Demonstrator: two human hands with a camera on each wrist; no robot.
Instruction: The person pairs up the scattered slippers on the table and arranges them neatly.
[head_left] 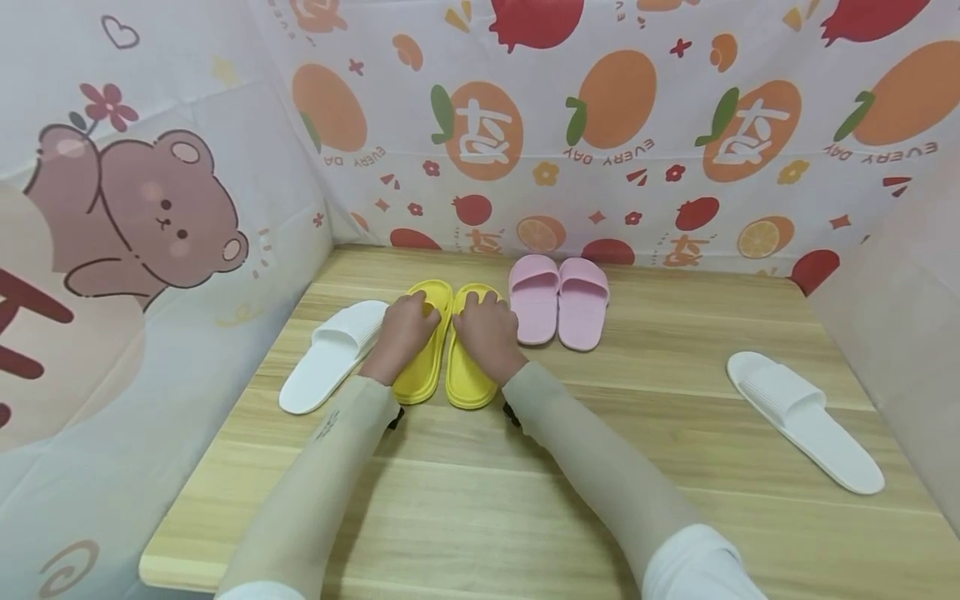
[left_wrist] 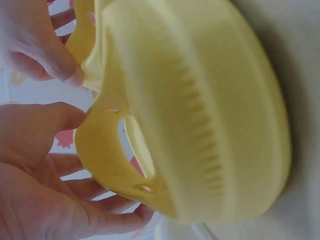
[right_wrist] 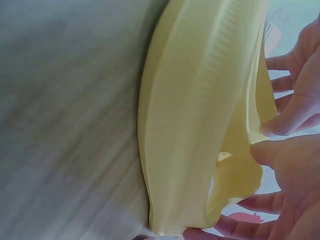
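Note:
A pair of yellow slippers stands side by side on the wooden tabletop, toes pointing at the back wall. My left hand (head_left: pixel 405 329) grips the left yellow slipper (head_left: pixel 422 379) across its strap, thumb on the inner side and fingers round the outer side. The right yellow slipper (head_left: pixel 465 379) is held the same way by my right hand (head_left: pixel 489 333). In the left wrist view, the left thumb and fingers span the strap (left_wrist: pixel 102 155). The right wrist view shows the right hand (right_wrist: pixel 295 185) at its slipper's strap (right_wrist: pixel 240 175). The hands partly hide both straps from above.
A white slipper (head_left: pixel 318 367) lies slanted just left of the yellow pair. Two pink slippers (head_left: pixel 536 321) stand close on the right, near the back wall. Another white slipper (head_left: pixel 840 442) lies far right on the tabletop (head_left: pixel 465 508). Printed cloth walls (head_left: pixel 405 192) enclose the back and sides.

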